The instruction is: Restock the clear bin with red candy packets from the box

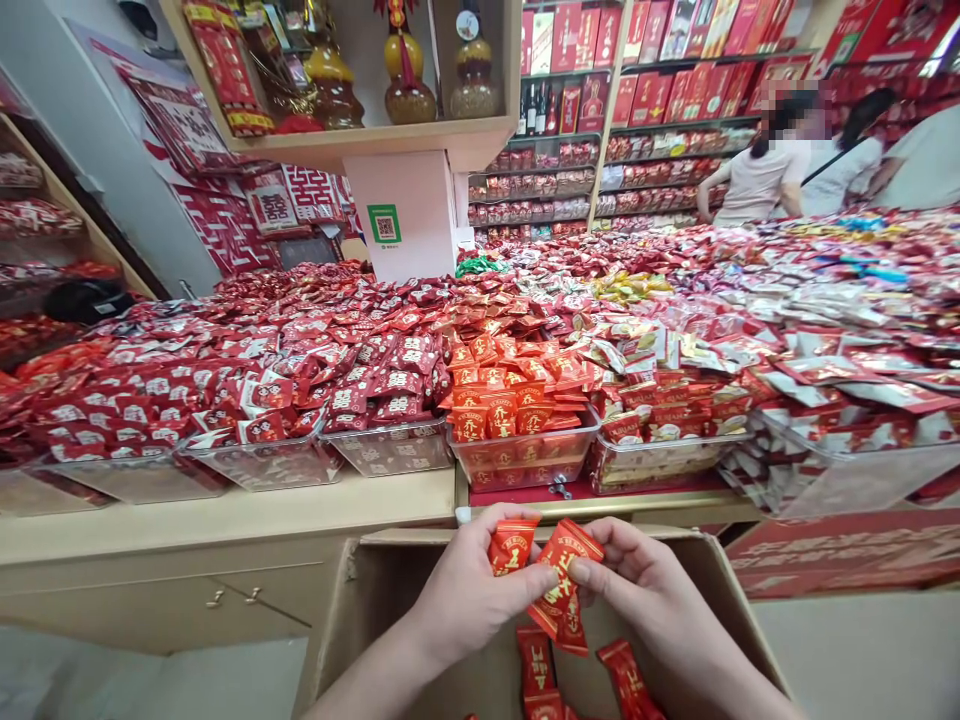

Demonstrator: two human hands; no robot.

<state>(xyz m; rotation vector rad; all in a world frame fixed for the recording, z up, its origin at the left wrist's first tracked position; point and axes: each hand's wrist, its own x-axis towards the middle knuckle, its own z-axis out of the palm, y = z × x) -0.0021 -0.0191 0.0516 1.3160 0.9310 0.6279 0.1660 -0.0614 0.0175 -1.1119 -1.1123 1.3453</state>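
Observation:
Both hands are above an open cardboard box (420,553) at the bottom centre. My left hand (480,585) is closed on small red candy packets with gold lettering; one packet (511,545) shows between its fingers and thumb. Another red packet (564,575) is pinched between both thumbs, with my right hand (637,570) closed on its right side. Part of a further packet hangs just under it. Lower down, inside the box, lie several more red packets (626,680), partly cut off by the bottom edge.
Behind the box, clear plastic bins (525,465) heaped with wrapped sweets line the counter (360,507). A white pillar (409,225) with a QR code holds a display shelf (420,137). People stand at the back right, one in a light top (761,185).

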